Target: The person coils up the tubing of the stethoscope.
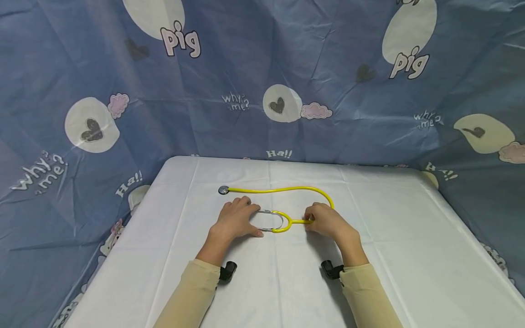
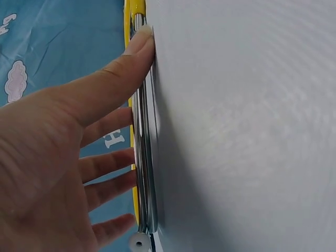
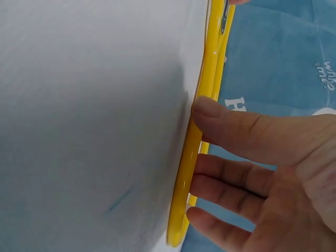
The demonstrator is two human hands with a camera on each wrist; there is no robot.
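Observation:
A stethoscope with yellow tubing (image 1: 283,188) lies on the white-covered table, its round chestpiece (image 1: 223,190) at the far left end. My left hand (image 1: 235,217) spans the metal ear tubes (image 1: 268,229), thumb on the near tube and forefinger by the far one. In the left wrist view, the thumb presses along the metal tubes (image 2: 142,157), fingers behind them, and a pale eartip (image 2: 139,242) shows below. My right hand (image 1: 328,221) pinches the yellow tube to the right of the Y-shaped fork (image 1: 290,222). The right wrist view shows the thumb against that tube (image 3: 181,184).
A white cloth (image 1: 254,282) with fold creases covers the table. Behind it and along the sides hangs a blue printed curtain (image 1: 229,59). Black wrist cameras (image 1: 227,272) sit at both cuffs, close above the cloth.

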